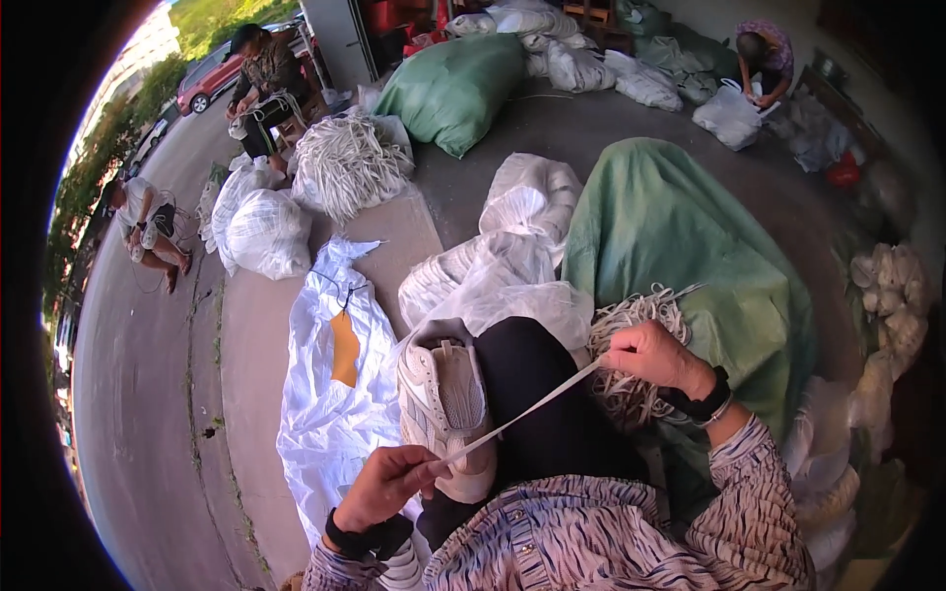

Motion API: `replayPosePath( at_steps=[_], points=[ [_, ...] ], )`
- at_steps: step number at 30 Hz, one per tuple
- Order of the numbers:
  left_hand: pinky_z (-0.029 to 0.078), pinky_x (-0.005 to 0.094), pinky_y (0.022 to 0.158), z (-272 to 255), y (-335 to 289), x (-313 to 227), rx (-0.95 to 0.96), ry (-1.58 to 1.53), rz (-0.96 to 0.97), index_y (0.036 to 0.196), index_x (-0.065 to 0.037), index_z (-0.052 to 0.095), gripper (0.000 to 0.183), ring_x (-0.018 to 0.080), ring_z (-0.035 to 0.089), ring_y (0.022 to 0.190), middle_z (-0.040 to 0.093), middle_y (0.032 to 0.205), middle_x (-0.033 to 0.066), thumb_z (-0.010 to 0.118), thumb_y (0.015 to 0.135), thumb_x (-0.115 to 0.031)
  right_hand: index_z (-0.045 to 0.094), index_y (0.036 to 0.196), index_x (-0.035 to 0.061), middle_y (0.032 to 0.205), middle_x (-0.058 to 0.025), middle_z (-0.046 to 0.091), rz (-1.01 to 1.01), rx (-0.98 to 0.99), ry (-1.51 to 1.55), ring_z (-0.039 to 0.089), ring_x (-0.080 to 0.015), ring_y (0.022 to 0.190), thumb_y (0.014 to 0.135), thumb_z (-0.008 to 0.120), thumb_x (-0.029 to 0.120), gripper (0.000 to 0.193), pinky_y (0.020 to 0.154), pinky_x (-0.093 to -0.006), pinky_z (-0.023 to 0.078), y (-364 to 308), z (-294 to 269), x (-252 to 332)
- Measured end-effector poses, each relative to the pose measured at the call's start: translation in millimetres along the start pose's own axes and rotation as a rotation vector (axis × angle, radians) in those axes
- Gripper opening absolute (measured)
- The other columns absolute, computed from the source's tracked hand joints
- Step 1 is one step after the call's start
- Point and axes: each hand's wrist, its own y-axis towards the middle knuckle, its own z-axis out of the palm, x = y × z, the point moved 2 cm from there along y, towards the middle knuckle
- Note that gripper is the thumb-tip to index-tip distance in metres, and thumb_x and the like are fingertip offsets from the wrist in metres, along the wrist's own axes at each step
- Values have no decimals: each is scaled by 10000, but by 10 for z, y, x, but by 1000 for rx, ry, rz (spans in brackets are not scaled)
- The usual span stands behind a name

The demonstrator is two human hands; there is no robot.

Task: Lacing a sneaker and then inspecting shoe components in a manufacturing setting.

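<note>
A pale shoelace point(532, 411) stretches taut across my lap between my two hands. My left hand point(391, 483) pinches its lower end, close to the toe of a beige and white sneaker point(437, 389). My right hand point(648, 357) is closed on the other end, higher up and to the right. The sneaker rests on my lap with its toe toward me, and the lace passes over its front part. Under and beside my right hand lies a tangled heap of pale laces point(641, 335), on a green sack.
The large green sack point(690, 236) stands to my right, and clear plastic bags point(512, 286) of pale goods lie ahead. A white sheet point(340, 424) with a yellow-orange piece spreads at my left. Farther off are a lace pile point(353, 163), another green sack point(455, 89) and several seated people.
</note>
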Motion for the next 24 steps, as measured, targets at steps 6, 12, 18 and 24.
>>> replayPosePath(
  at_steps=[6, 12, 18, 24],
  points=[
    [375, 184, 498, -254, -73, 109, -57, 37, -208, 892, 12, 663, 231, 46, 520, 578, 610, 673, 24, 560, 923, -192, 596, 629, 48, 717, -144, 625, 423, -262, -836, 614, -303, 744, 738, 558, 145, 150, 667, -431, 409, -31, -181, -905],
    [432, 209, 530, 166, 411, -214, -122, 181, 137, 895, 44, 641, 110, 68, 536, 566, 604, 661, 30, 582, 887, -49, 536, 1093, 8, 1008, -116, 616, -202, -129, 230, 611, -229, 961, 845, 616, 205, 326, 803, -324, 481, 412, 501, 146],
    [457, 211, 573, 363, 610, -502, -46, 69, 248, 948, 47, 638, 138, 76, 575, 613, 621, 691, 30, 568, 900, -62, 499, 1209, 14, 743, -3, 595, -99, 518, 837, 490, -37, 508, 899, 584, 232, 389, 465, -192, 381, 390, 884, 805],
    [471, 232, 629, 24, 480, -320, -7, -4, 119, 936, 63, 650, 143, 98, 579, 663, 647, 768, 70, 581, 890, -54, 638, 915, -5, 585, 31, 541, 41, 394, 647, 459, -25, 458, 862, 596, 126, 147, 440, -189, 366, 246, 238, 262]
  ],
)
